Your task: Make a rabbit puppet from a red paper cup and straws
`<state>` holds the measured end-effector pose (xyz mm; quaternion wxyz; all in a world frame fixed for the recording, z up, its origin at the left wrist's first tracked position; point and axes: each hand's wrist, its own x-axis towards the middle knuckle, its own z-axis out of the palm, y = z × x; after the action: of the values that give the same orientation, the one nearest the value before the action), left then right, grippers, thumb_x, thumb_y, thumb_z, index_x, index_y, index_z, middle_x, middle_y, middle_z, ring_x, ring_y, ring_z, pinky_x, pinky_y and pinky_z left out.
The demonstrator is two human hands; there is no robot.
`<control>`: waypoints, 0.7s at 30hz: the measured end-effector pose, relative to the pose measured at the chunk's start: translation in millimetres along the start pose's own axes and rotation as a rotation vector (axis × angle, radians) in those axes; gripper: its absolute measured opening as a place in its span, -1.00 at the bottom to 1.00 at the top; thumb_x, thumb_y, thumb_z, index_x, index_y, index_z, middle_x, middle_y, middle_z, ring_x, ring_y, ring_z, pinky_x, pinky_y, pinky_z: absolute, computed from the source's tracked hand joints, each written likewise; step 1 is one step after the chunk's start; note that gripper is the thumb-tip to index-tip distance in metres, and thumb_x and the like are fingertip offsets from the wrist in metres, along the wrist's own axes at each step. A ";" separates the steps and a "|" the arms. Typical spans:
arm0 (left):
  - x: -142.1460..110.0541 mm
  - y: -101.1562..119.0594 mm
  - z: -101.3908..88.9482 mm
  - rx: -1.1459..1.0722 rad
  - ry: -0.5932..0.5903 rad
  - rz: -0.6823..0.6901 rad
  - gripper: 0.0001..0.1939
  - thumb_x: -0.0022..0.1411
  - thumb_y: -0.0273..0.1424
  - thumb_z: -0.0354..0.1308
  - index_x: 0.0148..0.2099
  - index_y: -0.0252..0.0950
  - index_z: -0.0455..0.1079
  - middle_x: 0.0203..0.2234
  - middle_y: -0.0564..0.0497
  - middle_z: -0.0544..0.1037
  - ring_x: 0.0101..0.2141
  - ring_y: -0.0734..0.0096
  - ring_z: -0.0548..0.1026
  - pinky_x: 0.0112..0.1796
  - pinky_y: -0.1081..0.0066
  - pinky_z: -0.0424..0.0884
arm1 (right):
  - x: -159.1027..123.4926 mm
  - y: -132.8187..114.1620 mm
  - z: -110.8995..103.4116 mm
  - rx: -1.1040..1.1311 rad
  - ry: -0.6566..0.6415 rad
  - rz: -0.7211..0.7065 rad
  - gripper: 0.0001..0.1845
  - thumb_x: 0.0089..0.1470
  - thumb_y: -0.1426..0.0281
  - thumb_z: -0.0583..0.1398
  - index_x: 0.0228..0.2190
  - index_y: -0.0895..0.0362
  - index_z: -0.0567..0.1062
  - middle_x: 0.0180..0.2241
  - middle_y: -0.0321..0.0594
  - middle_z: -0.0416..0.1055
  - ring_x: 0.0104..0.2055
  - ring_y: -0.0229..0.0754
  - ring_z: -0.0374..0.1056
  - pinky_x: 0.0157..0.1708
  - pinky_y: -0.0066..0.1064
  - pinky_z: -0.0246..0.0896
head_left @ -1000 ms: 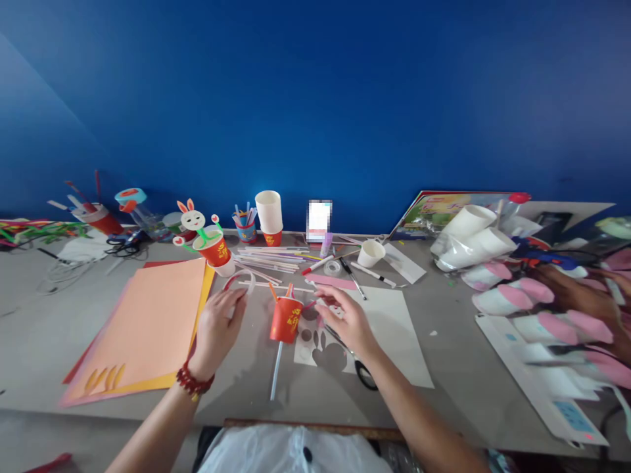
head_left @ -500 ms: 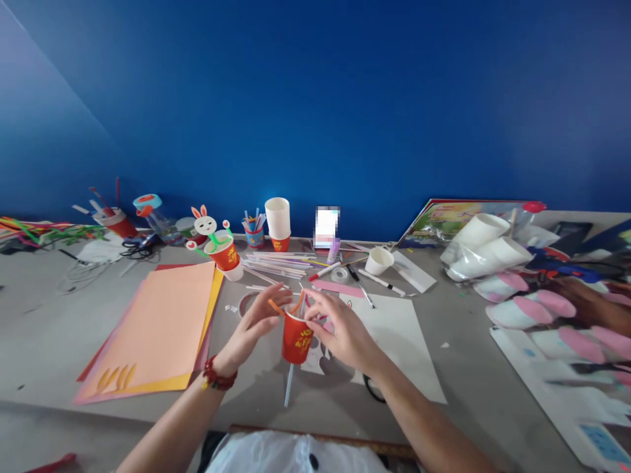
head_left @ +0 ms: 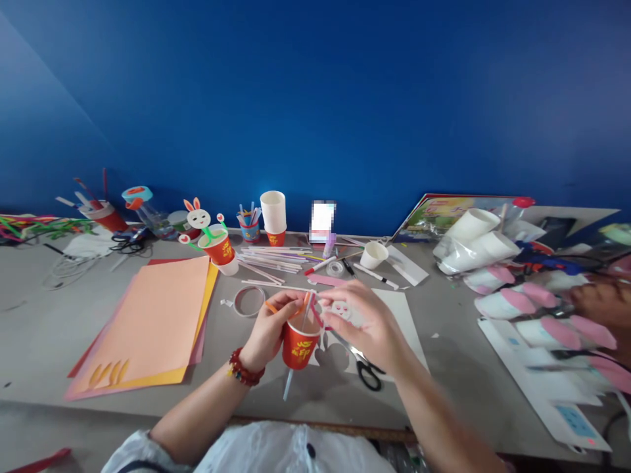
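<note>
My left hand [head_left: 269, 332], with a beaded bracelet at the wrist, grips the left side of a red paper cup [head_left: 299, 348] near its rim. Its thumb and fingers touch an orange strip [head_left: 271, 307] that sticks out over the rim. A clear straw runs through the cup; its lower end [head_left: 288, 386] pokes out below the bottom. A pink strip [head_left: 315, 314] bends out at the rim's right side. My right hand [head_left: 367, 322], slightly blurred, hovers right of the straw's upper end with thumb and forefinger apart. Under it lie black-handled scissors [head_left: 369, 374] and a white bunny face cutout [head_left: 341, 310].
Coloured paper sheets [head_left: 158, 315] lie at left. Behind them stands a red cup with a bunny figure [head_left: 217, 248]. Straws [head_left: 271, 258], a tape roll [head_left: 335, 268] and a white cup [head_left: 374, 255] sit farther back. A co-worker's hand [head_left: 604, 305] is at far right, by pink-and-white pieces [head_left: 513, 303].
My left hand has closed in from beside the cup to grip it at the rim. My right hand has drawn back a little from the rim, uncovering the scissors.
</note>
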<state>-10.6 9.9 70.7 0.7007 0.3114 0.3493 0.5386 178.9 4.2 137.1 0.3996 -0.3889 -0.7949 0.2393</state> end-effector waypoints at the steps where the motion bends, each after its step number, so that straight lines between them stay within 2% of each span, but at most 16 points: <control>1: -1.2 -0.8 2.6 0.002 0.011 0.000 -0.84 0.09 -0.34 0.36 -0.29 -0.31 0.55 -0.40 0.01 0.62 -0.43 0.45 0.53 -0.34 0.49 0.40 | 1.8 4.1 -2.3 0.057 0.066 0.024 -0.87 0.16 0.38 0.25 -0.21 0.00 0.55 -0.24 -0.20 0.50 -0.08 -0.04 0.39 -0.01 -0.14 0.29; 2: -2.3 -1.8 5.0 0.003 0.022 0.001 -0.83 0.09 -0.33 0.36 -0.29 -0.31 0.55 -0.40 0.01 0.63 -0.43 0.45 0.53 -0.35 0.49 0.40 | 3.6 9.0 -3.5 0.124 0.104 0.055 -0.95 0.15 0.36 0.27 -0.31 0.03 0.56 -0.26 -0.19 0.48 -0.08 -0.04 0.39 -0.02 -0.16 0.29; 4: -4.0 -3.8 9.1 -0.005 0.044 0.003 -0.83 0.09 -0.32 0.35 -0.28 -0.30 0.55 -0.40 0.01 0.63 -0.43 0.43 0.54 -0.36 0.49 0.40 | 6.8 19.2 -3.3 0.285 0.097 0.140 -0.90 0.11 0.32 0.29 -0.42 0.07 0.56 -0.32 -0.20 0.44 -0.13 -0.07 0.39 -0.08 -0.21 0.30; 9: -5.6 -7.6 15.1 -0.054 0.042 -0.014 -0.81 0.09 -0.31 0.36 -0.27 -0.30 0.55 -0.40 0.02 0.63 -0.43 0.45 0.55 -0.37 0.51 0.41 | 12.8 31.6 2.6 0.635 -0.091 0.406 -0.77 0.00 0.23 0.36 -0.49 0.13 0.55 -0.43 -0.27 0.41 -0.38 -0.23 0.34 -0.38 -0.40 0.30; 13: -6.2 -8.8 17.5 -0.086 0.041 -0.008 -0.82 0.09 -0.32 0.36 -0.27 -0.30 0.55 -0.41 0.02 0.62 -0.43 0.46 0.54 -0.38 0.52 0.40 | 14.3 30.2 6.1 0.669 -0.107 0.460 -0.76 -0.03 0.23 0.37 -0.50 0.14 0.57 -0.47 -0.30 0.41 -0.43 -0.28 0.30 -0.43 -0.44 0.26; 21: -6.5 -11.2 18.2 -0.100 0.037 0.022 -0.85 0.12 -0.33 0.34 -0.25 -0.28 0.55 -0.40 0.04 0.63 -0.42 0.50 0.53 -0.36 0.55 0.40 | 13.0 32.2 8.5 0.610 -0.079 0.455 -0.79 -0.02 0.25 0.37 -0.49 0.14 0.60 -0.47 -0.29 0.44 -0.43 -0.27 0.32 -0.39 -0.41 0.24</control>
<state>9.3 0.0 72.8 0.7028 0.2699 0.3314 0.5687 180.7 32.9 115.9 0.4024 -0.4093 -0.5953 0.5622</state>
